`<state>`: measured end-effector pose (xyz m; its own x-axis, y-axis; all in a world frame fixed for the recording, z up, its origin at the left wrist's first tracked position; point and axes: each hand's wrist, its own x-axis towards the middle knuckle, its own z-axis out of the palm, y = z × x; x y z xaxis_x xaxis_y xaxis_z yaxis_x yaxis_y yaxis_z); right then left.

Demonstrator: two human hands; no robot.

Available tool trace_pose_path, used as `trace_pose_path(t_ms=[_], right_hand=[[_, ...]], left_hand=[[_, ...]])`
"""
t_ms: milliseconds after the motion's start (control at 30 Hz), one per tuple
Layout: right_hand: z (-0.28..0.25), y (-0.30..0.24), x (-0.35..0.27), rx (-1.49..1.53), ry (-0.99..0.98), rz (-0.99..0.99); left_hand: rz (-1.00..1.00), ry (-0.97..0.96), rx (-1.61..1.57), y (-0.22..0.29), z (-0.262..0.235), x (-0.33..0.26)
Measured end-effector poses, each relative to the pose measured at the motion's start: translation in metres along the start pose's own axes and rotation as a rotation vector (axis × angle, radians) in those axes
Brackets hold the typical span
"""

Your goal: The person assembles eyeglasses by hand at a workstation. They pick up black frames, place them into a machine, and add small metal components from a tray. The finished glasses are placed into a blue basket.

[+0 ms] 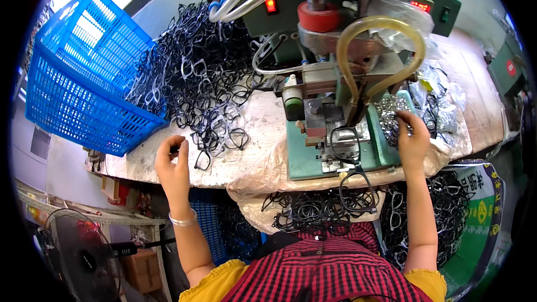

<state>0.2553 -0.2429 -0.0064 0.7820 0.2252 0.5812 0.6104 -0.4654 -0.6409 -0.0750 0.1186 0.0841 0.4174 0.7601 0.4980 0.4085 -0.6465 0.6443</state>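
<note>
My left hand (174, 162) is raised at the left front of the table, fingers loosely bent and apart, with nothing visible in them. Beside it lie the nearest eyeglass frames (224, 134) of a large dark heap. My right hand (414, 141) is over a green tray (386, 154) of small shiny metal parts (391, 113). Its fingers are curled together at the parts; whatever they hold is too small to make out. Between my hands, a black eyeglass frame (358, 184) hangs at the metal fixture (338, 159) of a green bench press (299, 156).
A blue plastic basket (84, 100) leans on its side at the left, next to the heap. More frames (313, 210) lie in my lap area, and others fill a sack (475, 207) at right. A yellowish hose (380, 20) loops before the press. A fan (81, 251) stands lower left.
</note>
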Motion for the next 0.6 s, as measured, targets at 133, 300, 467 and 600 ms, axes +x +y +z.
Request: trace_pose_path(t_ms=[133,300,467,600], right_hand=[[0.020,-0.013,0.013,0.154,-0.024,0.027],[-0.008,0.004,-0.016,-0.008,0.087,0.037],[-0.047,0.005,-0.038,-0.069,0.131,0.111],[-0.045,-0.053,-0.019,0.182,-0.028,0.009]], left_hand=[[-0.016,-0.286,0.578,-0.077,0.031,0.008],[0.009,-0.111,0.419,-0.097,0.110,-0.035],[0.069,-0.054,0.250,-0.055,0.101,-0.029],[-0.035,-0.023,-0.362,0.006,0.098,-0.018]])
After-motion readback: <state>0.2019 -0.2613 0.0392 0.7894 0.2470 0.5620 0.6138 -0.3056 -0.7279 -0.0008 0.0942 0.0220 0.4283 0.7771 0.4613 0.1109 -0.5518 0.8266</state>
